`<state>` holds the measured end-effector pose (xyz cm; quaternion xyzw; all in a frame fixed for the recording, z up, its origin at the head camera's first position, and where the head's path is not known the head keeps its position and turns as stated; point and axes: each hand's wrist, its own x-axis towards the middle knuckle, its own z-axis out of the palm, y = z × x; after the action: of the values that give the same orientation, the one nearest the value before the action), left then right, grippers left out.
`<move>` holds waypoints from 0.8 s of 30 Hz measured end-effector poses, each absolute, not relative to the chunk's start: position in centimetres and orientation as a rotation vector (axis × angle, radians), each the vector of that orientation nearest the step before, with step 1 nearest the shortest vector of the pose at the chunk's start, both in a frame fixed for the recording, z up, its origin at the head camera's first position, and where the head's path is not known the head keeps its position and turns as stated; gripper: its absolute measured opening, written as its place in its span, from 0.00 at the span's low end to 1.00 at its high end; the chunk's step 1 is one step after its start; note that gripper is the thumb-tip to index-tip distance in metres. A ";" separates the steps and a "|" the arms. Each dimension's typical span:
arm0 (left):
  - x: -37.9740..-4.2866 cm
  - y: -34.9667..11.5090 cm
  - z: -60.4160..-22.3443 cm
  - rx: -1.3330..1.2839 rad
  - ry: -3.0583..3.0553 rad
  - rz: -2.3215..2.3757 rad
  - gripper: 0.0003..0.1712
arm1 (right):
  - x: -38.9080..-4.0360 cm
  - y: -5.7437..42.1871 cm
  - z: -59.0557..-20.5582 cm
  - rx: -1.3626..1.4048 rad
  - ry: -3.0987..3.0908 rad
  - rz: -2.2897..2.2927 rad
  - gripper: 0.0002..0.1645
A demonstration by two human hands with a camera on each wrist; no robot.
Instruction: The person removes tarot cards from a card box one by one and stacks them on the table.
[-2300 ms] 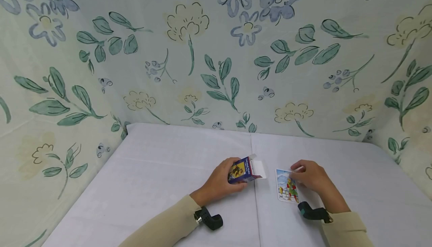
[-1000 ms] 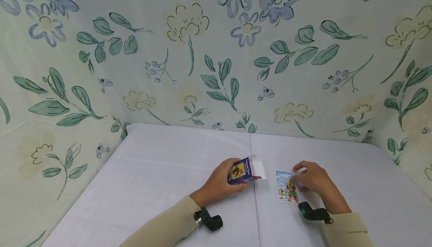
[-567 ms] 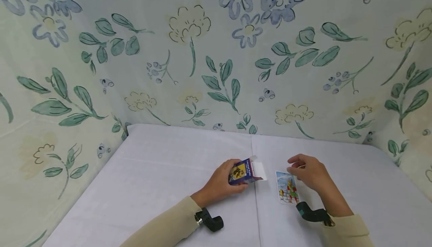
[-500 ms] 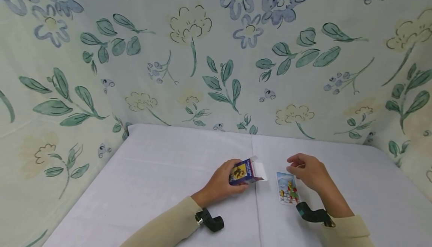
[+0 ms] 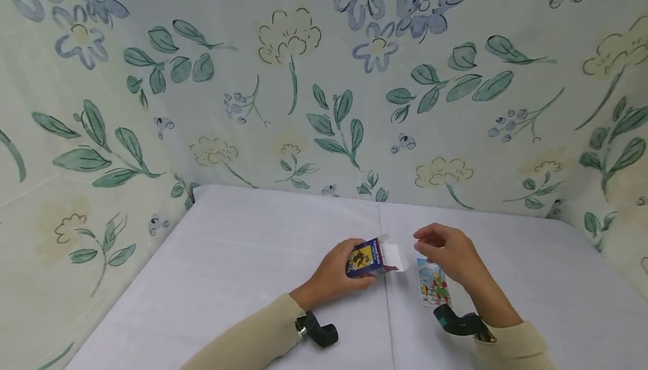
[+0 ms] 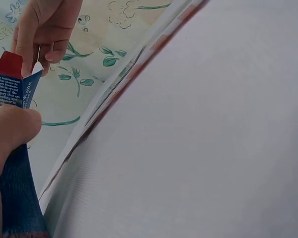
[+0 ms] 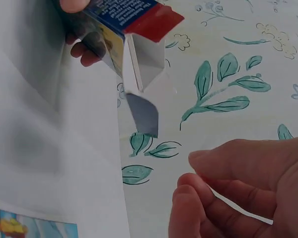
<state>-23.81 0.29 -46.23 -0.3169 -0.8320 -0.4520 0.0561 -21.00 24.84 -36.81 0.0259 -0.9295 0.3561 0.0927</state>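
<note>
My left hand (image 5: pixel 340 271) grips a small blue and purple card box (image 5: pixel 363 258), lettered "Universal Waite", with fingers and thumb around its sides. The box's end faces right, its white and red flaps folded out. In the right wrist view the box's opening (image 7: pixel 151 62) shows a white interior with a pale edge along one wall. An illustrated tarot card (image 5: pixel 430 288) lies picture side up on the cloth, right of the box. Over the card's top edge hovers my right hand (image 5: pixel 450 252), fingers loosely curved, thumb apart from the fingertips, nothing between them.
A white cloth (image 5: pixel 253 280) with a crease down its middle covers the table. Flower-printed fabric (image 5: pixel 283 105) hangs behind and at both sides. Black wrist cameras (image 5: pixel 319 330) sit below each hand.
My right hand has lifted from the card's upper right edge and moved left and away from me, closer to the box's open end. The left hand and box stay nearly still.
</note>
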 end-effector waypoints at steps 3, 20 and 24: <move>-23.8 0.2 -46.2 -0.955 -2.534 -1.371 0.41 | -20.9 24.2 -36.4 0.103 -2.769 1.093 0.12; -23.8 0.1 -46.3 -0.934 -2.568 -1.411 0.43 | -21.0 21.5 -36.2 0.175 -2.790 1.327 0.11; -23.9 0.0 -46.1 -0.939 -2.565 -1.406 0.42 | -21.1 20.9 -36.5 0.128 -2.819 1.313 0.10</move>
<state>-23.86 0.01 -46.13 -0.3054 -0.8345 -0.4573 0.0348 -21.15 20.89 -36.51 0.0410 -0.9056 0.4219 0.0144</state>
